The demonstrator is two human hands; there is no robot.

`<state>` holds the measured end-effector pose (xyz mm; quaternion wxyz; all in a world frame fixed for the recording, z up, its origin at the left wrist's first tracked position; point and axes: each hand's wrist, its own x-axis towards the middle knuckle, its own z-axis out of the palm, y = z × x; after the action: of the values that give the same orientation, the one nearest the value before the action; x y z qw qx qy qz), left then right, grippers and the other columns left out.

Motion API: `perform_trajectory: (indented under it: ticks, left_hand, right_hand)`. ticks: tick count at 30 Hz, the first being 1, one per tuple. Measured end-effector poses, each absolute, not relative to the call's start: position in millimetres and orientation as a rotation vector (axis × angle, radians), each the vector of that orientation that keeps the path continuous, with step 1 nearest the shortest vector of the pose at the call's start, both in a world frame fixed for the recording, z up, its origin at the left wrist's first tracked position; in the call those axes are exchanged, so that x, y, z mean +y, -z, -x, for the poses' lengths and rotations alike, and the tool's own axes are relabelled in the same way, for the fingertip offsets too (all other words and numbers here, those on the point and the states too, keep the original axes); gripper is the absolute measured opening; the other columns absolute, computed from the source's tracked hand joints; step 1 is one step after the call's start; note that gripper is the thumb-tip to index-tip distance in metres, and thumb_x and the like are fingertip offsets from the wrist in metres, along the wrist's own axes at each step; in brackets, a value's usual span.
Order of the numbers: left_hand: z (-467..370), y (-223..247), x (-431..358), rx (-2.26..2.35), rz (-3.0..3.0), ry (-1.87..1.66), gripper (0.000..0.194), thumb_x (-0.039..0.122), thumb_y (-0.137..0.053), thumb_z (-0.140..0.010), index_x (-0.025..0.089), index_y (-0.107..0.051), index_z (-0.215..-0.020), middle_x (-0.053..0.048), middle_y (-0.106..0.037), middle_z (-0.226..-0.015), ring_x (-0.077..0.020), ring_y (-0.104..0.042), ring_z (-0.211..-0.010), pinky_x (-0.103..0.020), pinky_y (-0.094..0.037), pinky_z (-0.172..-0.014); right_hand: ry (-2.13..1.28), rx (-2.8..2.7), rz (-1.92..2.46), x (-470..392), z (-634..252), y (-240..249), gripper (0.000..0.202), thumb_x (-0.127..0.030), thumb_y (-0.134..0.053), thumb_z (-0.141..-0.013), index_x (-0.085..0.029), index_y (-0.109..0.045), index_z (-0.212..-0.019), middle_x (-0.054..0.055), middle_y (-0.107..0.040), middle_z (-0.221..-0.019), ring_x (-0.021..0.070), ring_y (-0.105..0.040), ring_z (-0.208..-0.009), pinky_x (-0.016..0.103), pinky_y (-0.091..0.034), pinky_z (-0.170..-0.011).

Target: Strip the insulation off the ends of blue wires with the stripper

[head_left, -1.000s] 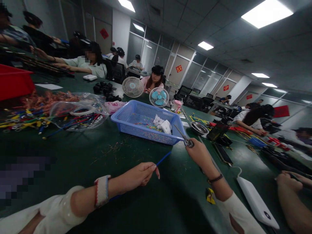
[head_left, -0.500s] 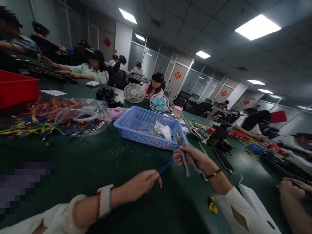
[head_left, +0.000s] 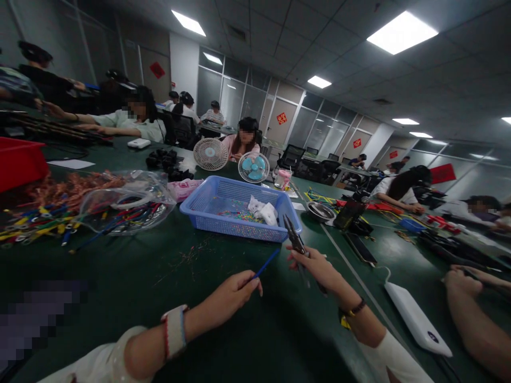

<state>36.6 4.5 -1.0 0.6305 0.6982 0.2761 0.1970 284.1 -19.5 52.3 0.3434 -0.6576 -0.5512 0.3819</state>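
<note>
My left hand pinches a short blue wire near one end; its other end points up and to the right. My right hand is wrapped round a pair of wire strippers, their metal jaws aimed up and left, close to the front right corner of the blue basket. The free wire end is near my right fingers, apart from the jaws. Inside the basket lie small coloured scraps and crumpled white tissue.
Left on the green table are copper-ended wires, a clear bag of cables and a red bin. Two small fans stand behind the basket. At right lie a white power bank and another person's arm.
My right hand has turned the wire strippers, so the jaws show more edge-on and their handles look closer together. The blue wire now tilts more upward. The whole view has shifted a little.
</note>
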Motion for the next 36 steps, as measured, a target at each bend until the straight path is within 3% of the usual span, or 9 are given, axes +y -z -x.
perform_trajectory:
  ticks: [2,5,12,24,32,34,36]
  left_hand:
    - [-35,-2,4,0.632,-1.640,-0.482,0.042,0.054,-0.040,-0.091,0.016,-0.058,-0.092,0.006,-0.036,-0.064,-0.0113,-0.034,-0.056,-0.022,-0.028,-0.050]
    - [-33,-10,3,0.658,-1.744,-0.502,0.039,0.049,-0.040,-0.093,0.017,-0.061,-0.092,0.004,-0.043,-0.067,-0.0129,-0.039,-0.061,-0.023,-0.033,-0.055]
    - [-22,-24,2,0.645,-2.059,-0.583,0.031,0.039,-0.038,-0.098,0.022,-0.064,-0.101,-0.002,-0.067,-0.100,-0.0195,-0.060,-0.092,-0.028,-0.043,-0.084]
    - [5,3,12,0.706,-2.757,-0.630,0.035,0.033,-0.037,-0.099,0.023,-0.060,-0.124,-0.010,-0.072,-0.101,-0.0247,-0.066,-0.084,-0.038,-0.046,-0.078]
    - [10,1,14,0.612,-2.924,-0.655,0.032,0.029,-0.036,-0.101,0.016,-0.057,-0.122,-0.012,-0.072,-0.097,-0.0207,-0.065,-0.083,-0.032,-0.044,-0.073]
    - [9,4,15,0.558,-3.021,-0.691,0.032,0.028,-0.035,-0.102,0.015,-0.056,-0.121,-0.010,-0.072,-0.095,-0.0194,-0.066,-0.081,-0.030,-0.044,-0.070]
    - [10,6,16,0.520,-3.114,-0.763,0.031,0.028,-0.034,-0.102,0.014,-0.055,-0.119,-0.009,-0.072,-0.091,-0.0180,-0.066,-0.077,-0.029,-0.045,-0.066]
  right_hand:
    - [-0.639,-1.538,1.895,-33,-288,-42,0.041,-0.040,-0.053,-0.085,-0.015,-0.059,-0.117,0.006,-0.066,-0.088,0.0200,-0.063,-0.078,0.037,-0.050,-0.079]
    - [-0.340,-1.630,1.959,-55,-292,-22,0.039,-0.032,-0.058,-0.079,-0.016,-0.061,-0.114,0.009,-0.064,-0.103,0.0232,-0.060,-0.096,0.038,-0.046,-0.089]
    - [-0.331,-1.701,2.040,-92,-290,7,0.048,-0.022,-0.064,-0.071,-0.017,-0.059,-0.118,0.011,-0.062,-0.109,0.0235,-0.060,-0.100,0.036,-0.045,-0.091]
    - [-0.270,-1.631,2.171,-103,-267,3,0.061,-0.018,-0.070,-0.068,-0.014,-0.055,-0.126,0.015,-0.061,-0.120,0.0280,-0.056,-0.113,0.038,-0.043,-0.097]
    - [-0.145,-1.675,2.137,-105,-271,14,0.053,-0.021,-0.069,-0.072,-0.014,-0.057,-0.122,0.014,-0.064,-0.110,0.0300,-0.059,-0.104,0.046,-0.046,-0.091]
    - [-0.070,-1.640,2.073,-112,-262,10,0.050,-0.021,-0.070,-0.070,-0.014,-0.059,-0.119,0.015,-0.062,-0.114,0.0315,-0.057,-0.108,0.049,-0.045,-0.093]
    - [-0.031,-1.651,1.862,-127,-239,1,0.039,-0.021,-0.063,-0.078,-0.018,-0.059,-0.117,0.014,-0.057,-0.122,0.0278,-0.054,-0.114,0.047,-0.043,-0.098]
